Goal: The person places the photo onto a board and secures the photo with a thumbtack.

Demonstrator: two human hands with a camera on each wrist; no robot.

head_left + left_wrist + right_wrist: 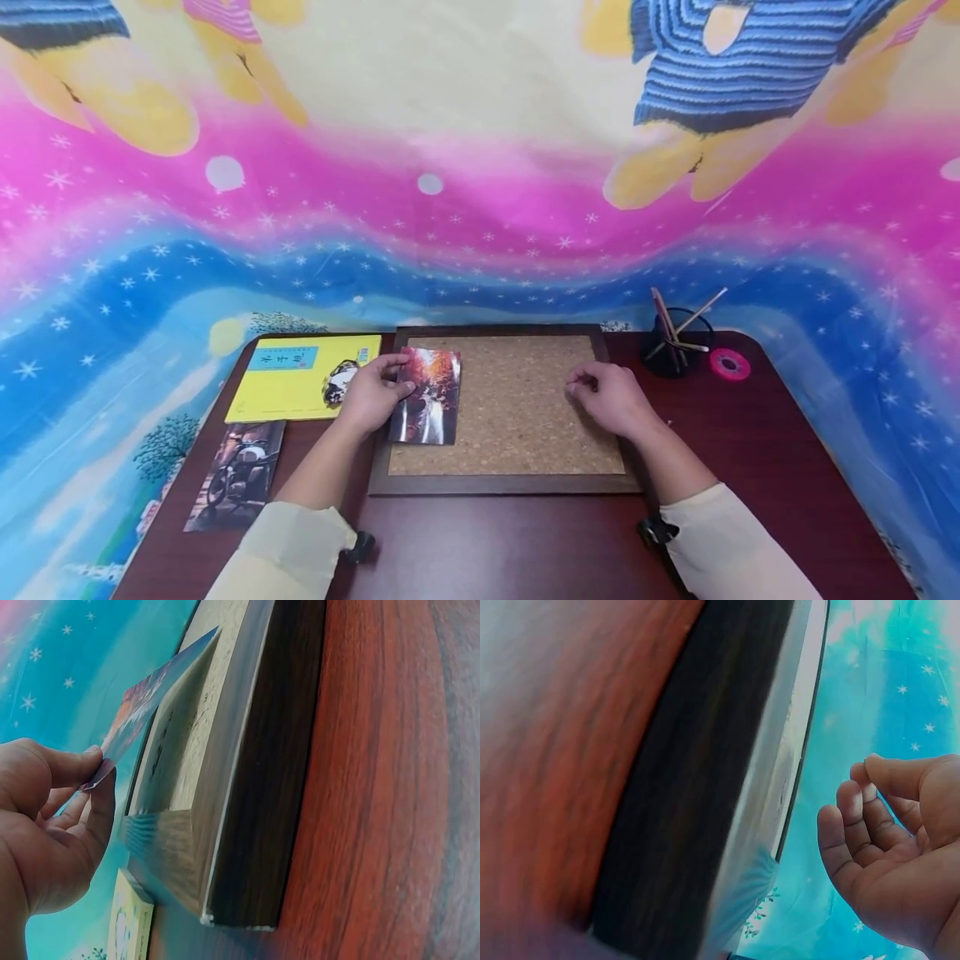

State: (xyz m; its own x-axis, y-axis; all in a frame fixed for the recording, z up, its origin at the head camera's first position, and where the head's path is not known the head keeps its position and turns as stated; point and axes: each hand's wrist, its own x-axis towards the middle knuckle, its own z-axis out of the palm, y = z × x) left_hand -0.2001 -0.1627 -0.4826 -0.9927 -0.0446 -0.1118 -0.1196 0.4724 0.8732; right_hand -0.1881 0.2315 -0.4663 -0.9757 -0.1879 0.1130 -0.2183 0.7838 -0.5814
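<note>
From the head view I logged the left hand [372, 392] pinching the glossy photo [429, 400] by its left edge; the photo was tilted over the left part of the cork board [525, 400], overlapping the dark frame [502, 485]. Whether its far edge touched the cork, I could not tell. The right hand [611, 396] hung over the right side, thumb and index tips together; I could not tell whether anything small sat between them. Risks, my judgement: held by one edge only, the free side could bend or swing askew; a harder squeeze could crease the edge; pressing across the raised frame could kink it.
</note>
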